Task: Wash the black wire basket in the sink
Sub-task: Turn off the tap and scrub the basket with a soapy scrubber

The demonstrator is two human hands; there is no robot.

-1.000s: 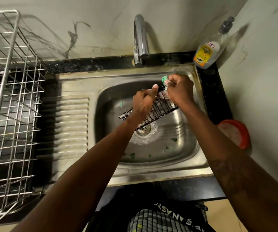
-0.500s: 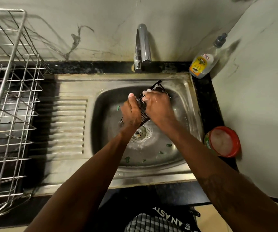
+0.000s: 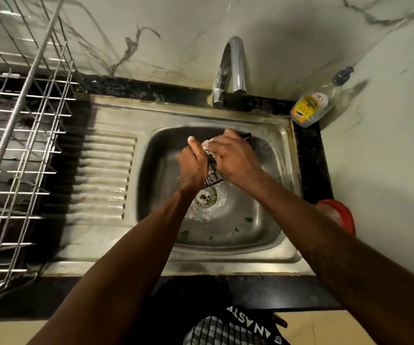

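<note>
The black wire basket [image 3: 213, 177] is held on edge over the steel sink [image 3: 263, 220], mostly hidden between my two hands. My left hand [image 3: 193, 163] grips its near side, thumb up. My right hand [image 3: 233, 155] is curled over the far side and presses a soapy scrub pad [image 3: 207, 145] against the wires; only a sliver of the pad shows. A black corner of the basket [image 3: 247, 135] sticks out behind my right hand. Foam rings the drain [image 3: 206, 196].
The tap [image 3: 230, 70] arches over the sink's back rim, with no water seen running. A dish soap bottle [image 3: 318, 100] leans in the right corner. A red bowl [image 3: 338, 215] sits on the right counter. A steel wire rack [image 3: 19, 145] stands left of the ribbed drainboard [image 3: 106, 180]. Green scraps lie in the basin.
The basket has been turned from lying flat to standing on edge between my hands. My right hand moved from its far end to over its middle. The view shifted down slightly.
</note>
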